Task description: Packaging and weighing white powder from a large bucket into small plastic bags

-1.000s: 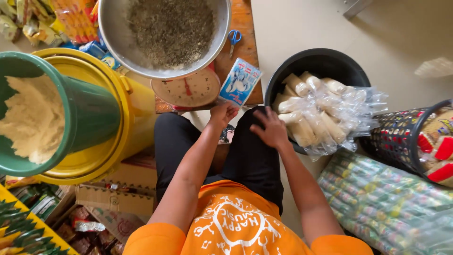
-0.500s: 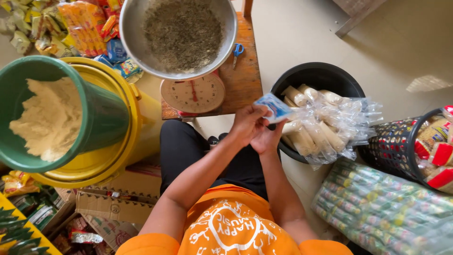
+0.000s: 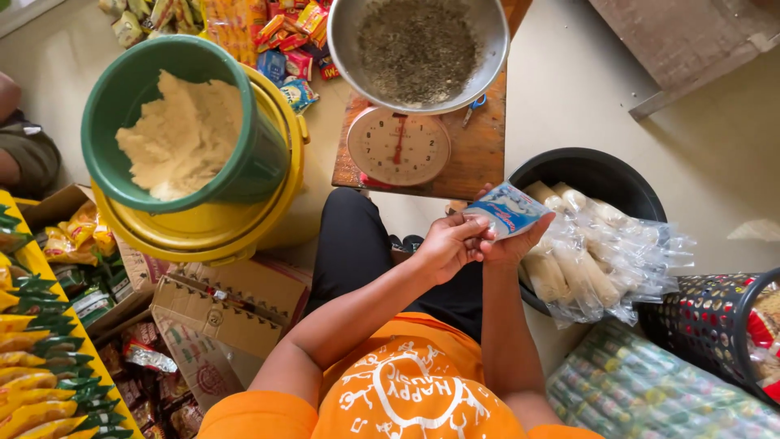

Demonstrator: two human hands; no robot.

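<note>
- Both hands meet on one small packet (image 3: pixel 507 208), a flat, glossy plastic sachet in blue and white, held over the person's lap just beside the rim of a black tub (image 3: pixel 597 169).
- Its shape is a soft rectangle, slightly bowed, with crimped short edges.
- The left hand (image 3: pixel 448 244) has its fingers closed on the packet's near corner, thumb and fingertips pinched together on the film.
- The right hand (image 3: pixel 520 237) cups the packet from beneath, fingers curled up around its far side (most of the palm is hidden under the packet).
- In the tub lie clear, crinkled bags (image 3: pixel 597 252) of pale, stubby cylinders, spilling over its right rim.
- Ahead, on a worn wooden stool (image 3: pixel 479 150), stands a round dial scale (image 3: pixel 398 146) bearing a dull metal bowl (image 3: pixel 418 49) of dark, grainy matter.
- To the left, a green bucket (image 3: pixel 183 122) of pale yellow powder sits tilted inside a yellow bucket (image 3: pixel 211 228).
- Near the left knee lies an open cardboard box (image 3: pixel 223 305), its flaps ragged.
- On the right, a black mesh basket (image 3: pixel 719 325) stands close to the tub.
- Bare pale floor (image 3: pixel 634 81) lies open beyond the tub, towards the upper right.
</note>
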